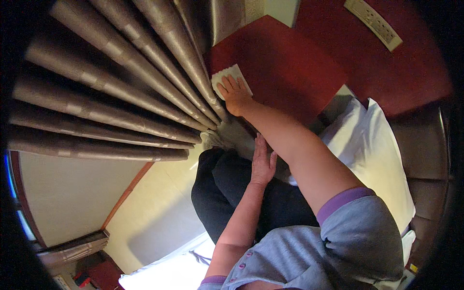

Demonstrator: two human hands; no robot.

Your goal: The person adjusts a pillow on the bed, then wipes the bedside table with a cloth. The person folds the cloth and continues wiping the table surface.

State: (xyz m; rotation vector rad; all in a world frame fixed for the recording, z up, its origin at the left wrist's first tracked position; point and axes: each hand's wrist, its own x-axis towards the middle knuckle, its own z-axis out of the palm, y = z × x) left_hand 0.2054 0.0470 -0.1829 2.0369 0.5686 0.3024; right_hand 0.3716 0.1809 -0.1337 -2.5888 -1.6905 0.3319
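A white cloth (241, 77) lies on the dark red top of a bedside table (290, 61), near the edge beside the curtain. My right hand (235, 95) presses flat on it, with the fingers spread over the cloth and the arm stretched forward. Lower down, my left hand (263, 163) is held near the front of the table, its fingers straight and its thumb apart. It holds nothing. Whether its fingertips touch the table front cannot be told, as my right forearm passes close by them.
Long brown curtains (145, 76) hang in folds at the left, close against the table. A red panel (413, 69) behind the table carries a socket plate (375, 25). White pillows (380, 159) lean against a brown padded headboard (420, 145) on the right. White bedding (174, 264) shows below.
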